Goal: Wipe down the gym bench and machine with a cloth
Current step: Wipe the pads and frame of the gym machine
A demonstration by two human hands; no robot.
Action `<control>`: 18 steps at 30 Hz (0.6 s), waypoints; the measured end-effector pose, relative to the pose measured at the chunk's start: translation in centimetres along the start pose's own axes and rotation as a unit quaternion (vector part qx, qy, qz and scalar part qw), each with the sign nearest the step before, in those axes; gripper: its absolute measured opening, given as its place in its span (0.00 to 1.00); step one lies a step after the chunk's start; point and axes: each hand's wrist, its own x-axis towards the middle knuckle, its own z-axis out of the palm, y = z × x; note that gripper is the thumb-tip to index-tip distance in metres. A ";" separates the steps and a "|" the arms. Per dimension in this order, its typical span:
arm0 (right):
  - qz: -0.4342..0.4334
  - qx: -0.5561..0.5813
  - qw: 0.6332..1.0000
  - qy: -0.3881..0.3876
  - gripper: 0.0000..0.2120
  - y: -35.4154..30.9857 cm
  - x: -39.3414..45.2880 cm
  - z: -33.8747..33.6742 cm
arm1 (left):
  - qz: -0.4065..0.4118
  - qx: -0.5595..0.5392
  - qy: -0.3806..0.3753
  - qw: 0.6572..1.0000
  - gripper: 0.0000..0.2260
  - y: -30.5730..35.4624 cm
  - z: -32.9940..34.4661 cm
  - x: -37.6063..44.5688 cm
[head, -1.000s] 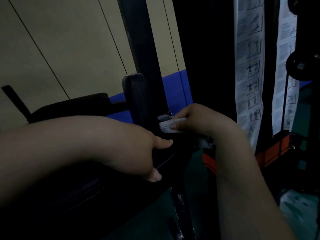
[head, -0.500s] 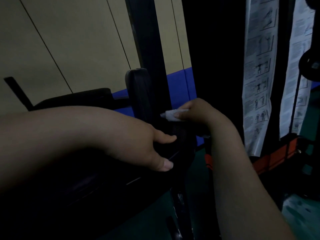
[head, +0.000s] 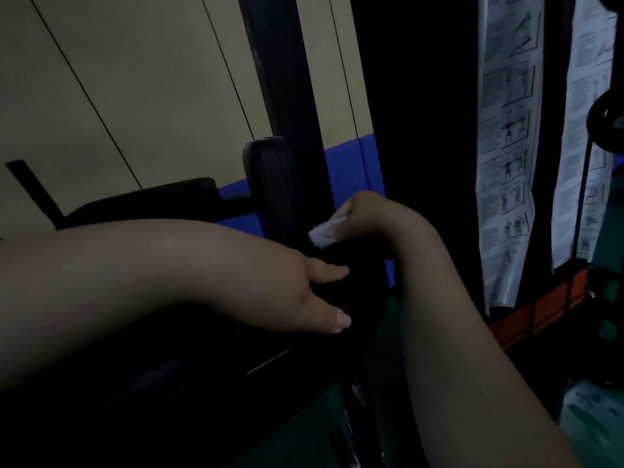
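A small, crumpled white cloth is pinched in the curled fingers of the right hand and is pressed against the tall black upright post of the machine, low on that post. The left hand is laid on the dark padded bench surface just below and to the left of the post's base, with its fingers extended and its thumb spread apart from them; nothing is gripped by it. A black upright pad is seen immediately left of the post, touching or nearly touching it; which cannot be told in the dim light. A second black pad is seen further left of the post, lying roughly level. Behind the post, a beige panelled wall with a blue band along its foot is visible. Well to the right of the post, two white sheets printed with exercise diagrams are hung vertically, above an orange frame part.
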 end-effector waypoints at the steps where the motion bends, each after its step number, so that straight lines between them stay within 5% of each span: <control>1: 0.013 -0.008 1.000 0.027 0.16 0.3 0.9 0.3 | 0.000 -0.002 0.001 1.000 0.31 0.0 0.0 0.0; 3: 0.029 0.000 0.991 0.129 0.15 1.4 2.2 1.3 | 0.001 -0.005 0.001 1.000 0.31 0.0 -0.1 0.0; 6: -0.021 0.158 0.953 0.258 0.11 2.7 2.4 1.9 | 0.004 -0.009 0.001 1.000 0.31 -0.1 -0.1 0.0; 8: -0.071 0.207 0.950 0.224 0.08 2.7 2.3 1.2 | 0.003 -0.010 0.001 1.000 0.31 -0.1 0.0 0.1; 12: -0.080 0.105 0.991 0.009 0.09 1.7 2.4 0.9 | -0.003 -0.010 -0.002 1.000 0.31 0.0 0.0 0.2; 18: -0.016 0.013 0.997 0.080 0.15 2.7 6.0 1.8 | -0.002 -0.013 -0.004 1.000 0.30 0.1 0.1 0.2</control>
